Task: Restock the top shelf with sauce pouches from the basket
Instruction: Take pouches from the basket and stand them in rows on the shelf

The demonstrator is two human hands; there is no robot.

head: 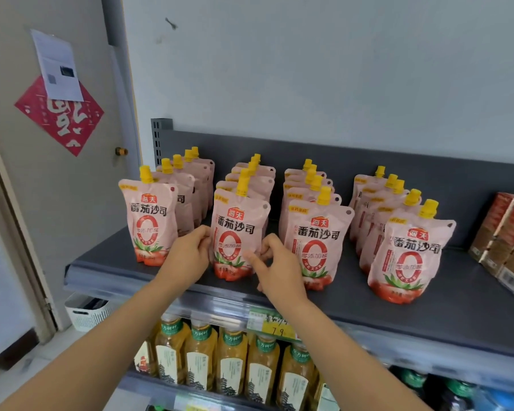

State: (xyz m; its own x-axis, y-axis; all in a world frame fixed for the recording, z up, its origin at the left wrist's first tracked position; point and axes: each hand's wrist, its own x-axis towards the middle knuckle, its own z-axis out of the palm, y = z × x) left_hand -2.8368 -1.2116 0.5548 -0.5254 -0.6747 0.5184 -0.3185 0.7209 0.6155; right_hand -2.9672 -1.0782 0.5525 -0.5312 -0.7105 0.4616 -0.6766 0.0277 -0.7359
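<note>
Pink sauce pouches with yellow caps stand in rows on the dark grey top shelf (428, 315). The front pouch of the second row (238, 232) stands upright near the shelf's front edge. My left hand (187, 256) pinches its left edge, and my right hand (276, 268) touches its lower right side with fingers curled. Other front pouches stand to the left (149, 221), to the right (316, 241) and at the far right (410, 256). The white basket (86, 312) sits on the floor at the lower left, mostly hidden by the shelf.
Brown and red boxes (505, 238) occupy the shelf's right end. Amber drink bottles (232, 363) fill the shelf below, under a yellow price tag (273, 324). A door with a red paper decoration (60, 117) stands at the left.
</note>
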